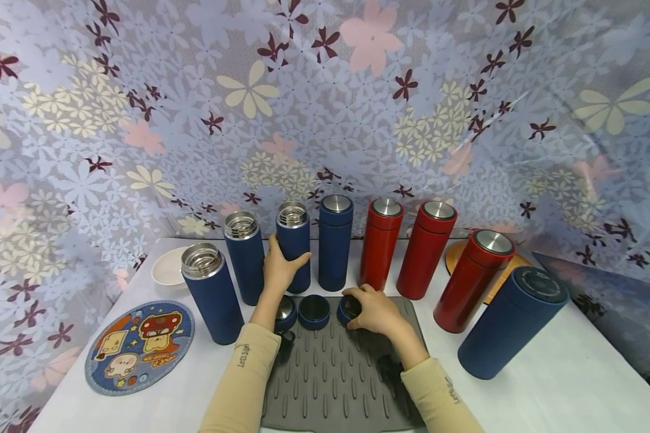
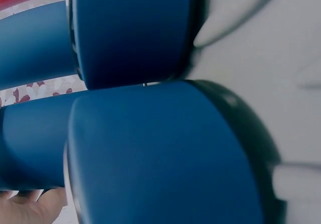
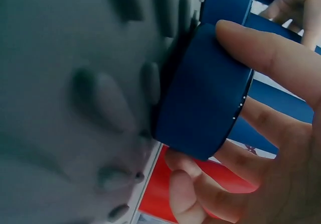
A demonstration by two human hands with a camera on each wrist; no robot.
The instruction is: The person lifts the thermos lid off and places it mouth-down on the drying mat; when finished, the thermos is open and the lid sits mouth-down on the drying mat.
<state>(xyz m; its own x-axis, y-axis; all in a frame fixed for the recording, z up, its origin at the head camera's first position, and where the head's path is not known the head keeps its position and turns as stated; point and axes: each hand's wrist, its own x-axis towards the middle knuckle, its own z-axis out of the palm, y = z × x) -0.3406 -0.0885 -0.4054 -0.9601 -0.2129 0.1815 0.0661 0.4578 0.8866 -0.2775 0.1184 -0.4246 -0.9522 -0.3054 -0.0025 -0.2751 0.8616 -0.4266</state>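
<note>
1. Right wrist view: the lid (image 3: pixel 203 93) is a short, matte blue drum with softly rounded edges; a dark band with a few pale specks rims one end. Seen from the head, its upper face is dark.
2. It sits near the far edge of the grey studded mat (image 1: pixel 330 385); from where I stand I can't tell whether it touches.
3. The right hand (image 1: pixel 376 310) pinches it from above, fingers curled about its side.
4. Beside it, to the left, are two more blue lids: one dark-topped (image 1: pixel 313 311), one silvery-topped (image 1: pixel 285 308) and partly behind the left forearm.
5. Beyond them the left hand (image 1: pixel 280 267) wraps an upright, lidless blue flask (image 1: pixel 294 240), thumb across its front, steel mouth showing.
6. Further left stand two more open blue flasks (image 1: pixel 212 297).
7. Right of the held flask come a capped blue one (image 1: pixel 334 246), three red ones (image 1: pixel 381 243) with silver tops, and a dark-topped blue one (image 1: pixel 511 325) nearest me.
8. Outward on the white bench (image 1: pixel 569 391) lie a round cartoon mat (image 1: pixel 141 346), a pale dish (image 1: pixel 168 269) and a wooden disc (image 1: pixel 502 279), before a flowered cloth (image 1: pixel 325 120).
</note>
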